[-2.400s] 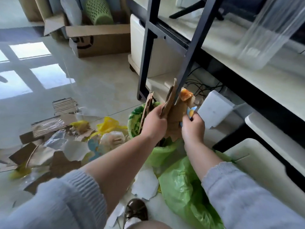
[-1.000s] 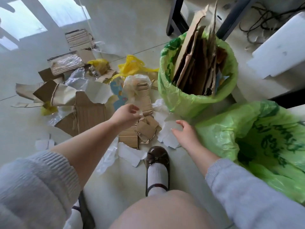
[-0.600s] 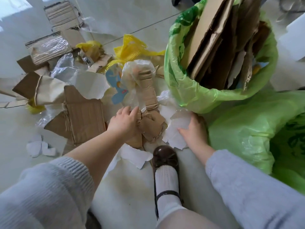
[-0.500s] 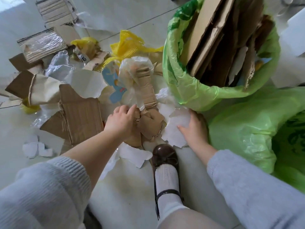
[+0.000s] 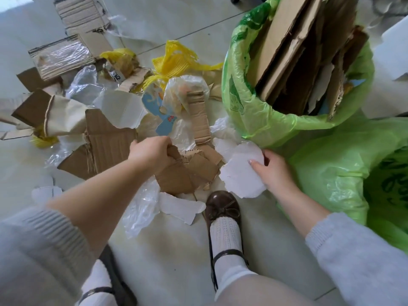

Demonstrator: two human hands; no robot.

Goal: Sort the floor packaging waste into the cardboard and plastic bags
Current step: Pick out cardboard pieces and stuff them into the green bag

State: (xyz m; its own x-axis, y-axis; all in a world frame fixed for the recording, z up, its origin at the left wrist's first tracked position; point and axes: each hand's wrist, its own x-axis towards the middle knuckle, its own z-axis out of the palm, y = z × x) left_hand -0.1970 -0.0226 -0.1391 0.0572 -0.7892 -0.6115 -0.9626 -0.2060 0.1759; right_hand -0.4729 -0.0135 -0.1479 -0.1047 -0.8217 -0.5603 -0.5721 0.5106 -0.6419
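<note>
My left hand (image 5: 152, 152) grips the top edge of a torn brown cardboard piece (image 5: 176, 180) lying on the floor. My right hand (image 5: 270, 171) pinches a white torn paperboard scrap (image 5: 238, 177) beside it, thumb on top. A green bag stuffed with upright cardboard sheets (image 5: 260, 111) stands at the upper right. A second green bag (image 5: 335, 173), open and mostly hollow, lies at the right. More waste spreads across the floor: corrugated pieces (image 5: 103, 146), clear plastic film (image 5: 141, 208), yellow plastic (image 5: 176, 58).
My brown shoe (image 5: 223, 206) stands just below the two pieces. A taped cardboard slab (image 5: 61, 56) and a folded box (image 5: 79, 14) lie at the upper left. A white object edge (image 5: 397, 54) shows at the far right. Bare tile floor (image 5: 172, 250) lies below.
After leaving cardboard in the full bag, I bent to the floor. My left hand closed on the brown cardboard piece and my right hand took hold of the white scrap.
</note>
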